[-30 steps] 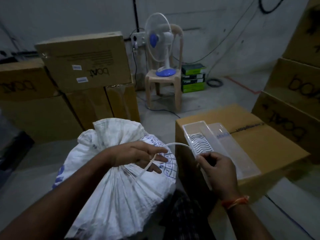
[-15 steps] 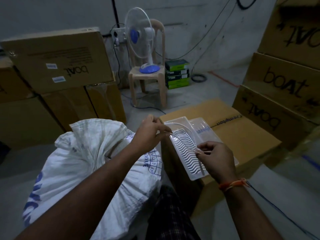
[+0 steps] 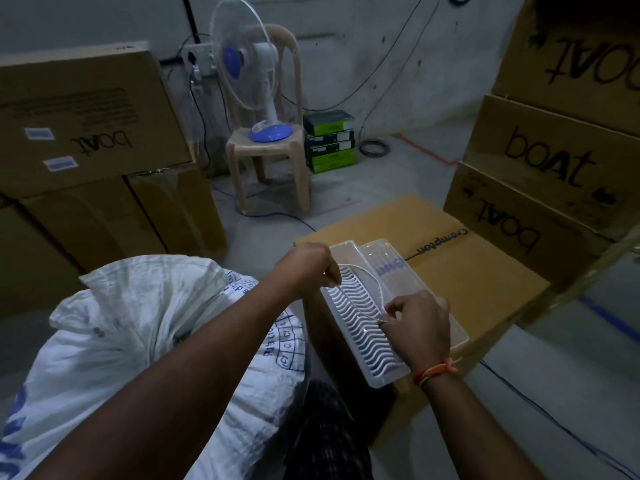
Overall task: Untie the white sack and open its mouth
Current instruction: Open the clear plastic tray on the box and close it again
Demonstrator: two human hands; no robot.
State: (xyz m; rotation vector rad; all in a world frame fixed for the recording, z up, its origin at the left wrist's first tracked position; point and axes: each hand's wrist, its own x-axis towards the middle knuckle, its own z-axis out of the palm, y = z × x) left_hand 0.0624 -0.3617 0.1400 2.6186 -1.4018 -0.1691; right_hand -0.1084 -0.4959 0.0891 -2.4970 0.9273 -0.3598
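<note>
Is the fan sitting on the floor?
No, the fan stands with its blue base on the seat of the plastic chair, above the floor.

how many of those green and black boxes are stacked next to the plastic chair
3 show, in one stack on the floor right of the plastic chair: top box, middle box, bottom box. More may sit hidden behind them.
</note>
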